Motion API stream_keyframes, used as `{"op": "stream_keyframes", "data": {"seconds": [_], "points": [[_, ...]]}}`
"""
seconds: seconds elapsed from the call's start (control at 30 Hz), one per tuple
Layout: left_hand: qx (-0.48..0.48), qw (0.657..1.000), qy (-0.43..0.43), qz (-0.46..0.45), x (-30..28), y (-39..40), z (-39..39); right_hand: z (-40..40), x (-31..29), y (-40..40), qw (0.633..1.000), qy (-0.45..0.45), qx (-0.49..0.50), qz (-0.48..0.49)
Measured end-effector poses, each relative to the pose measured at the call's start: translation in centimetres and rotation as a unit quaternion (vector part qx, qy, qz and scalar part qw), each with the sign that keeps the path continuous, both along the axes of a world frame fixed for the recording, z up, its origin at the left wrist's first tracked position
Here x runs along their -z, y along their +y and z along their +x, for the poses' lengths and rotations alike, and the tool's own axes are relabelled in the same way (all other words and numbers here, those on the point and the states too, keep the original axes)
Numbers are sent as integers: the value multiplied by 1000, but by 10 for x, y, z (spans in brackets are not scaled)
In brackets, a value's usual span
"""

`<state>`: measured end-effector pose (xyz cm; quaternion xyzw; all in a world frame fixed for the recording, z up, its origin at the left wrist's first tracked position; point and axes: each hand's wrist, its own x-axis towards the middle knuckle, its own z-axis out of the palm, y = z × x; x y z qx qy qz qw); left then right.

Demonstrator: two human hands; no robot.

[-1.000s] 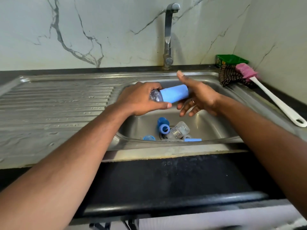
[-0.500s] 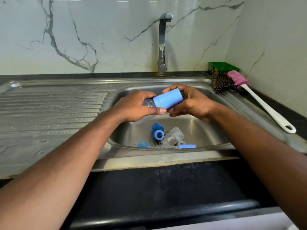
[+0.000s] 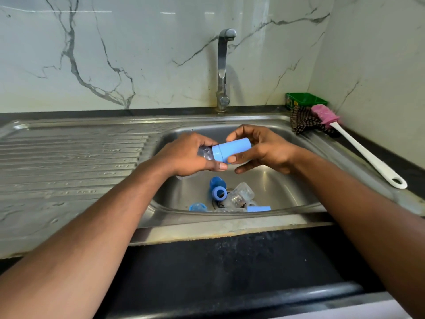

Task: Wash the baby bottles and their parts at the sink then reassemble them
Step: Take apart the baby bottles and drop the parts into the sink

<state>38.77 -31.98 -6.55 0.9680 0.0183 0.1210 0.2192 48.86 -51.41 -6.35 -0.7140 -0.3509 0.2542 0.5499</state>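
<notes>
- Fingers of the left hand [image 3: 184, 155] were curled round the clear body of the baby bottle [image 3: 205, 153], held on its side at the centre of the frame, above the sink [image 3: 287, 196].
- Fingers of the right hand [image 3: 264, 150] were pinched round the blue cap [image 3: 232, 147], thumb below and fingers above.
- Loose parts were seen lower in the basin: a blue ring [image 3: 218, 192], a clear bottle [image 3: 239, 195] and small blue pieces near the front wall.
- At the right of the frame a white-handled brush [image 3: 358, 149] was laid on the counter; the tap [image 3: 223, 70] showed no running water.
- Removal of the cap was judged the step in hand: the body should be held firmly and the cap pulled or twisted straight along its axis, over the basin.
</notes>
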Motion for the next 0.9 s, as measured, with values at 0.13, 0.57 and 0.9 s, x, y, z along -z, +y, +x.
{"op": "stream_keyframes", "data": {"seconds": [0.13,0.57,0.9], "points": [[-1,999,13,32,8,9,0,-9,4,5,992,18,25,-121],[-8,999,32,35,7,4,0,-4,8,9,992,58,24,-113],[-16,999,37,32,5,3,-1,5,11,5,993,73,47,-81]]}}
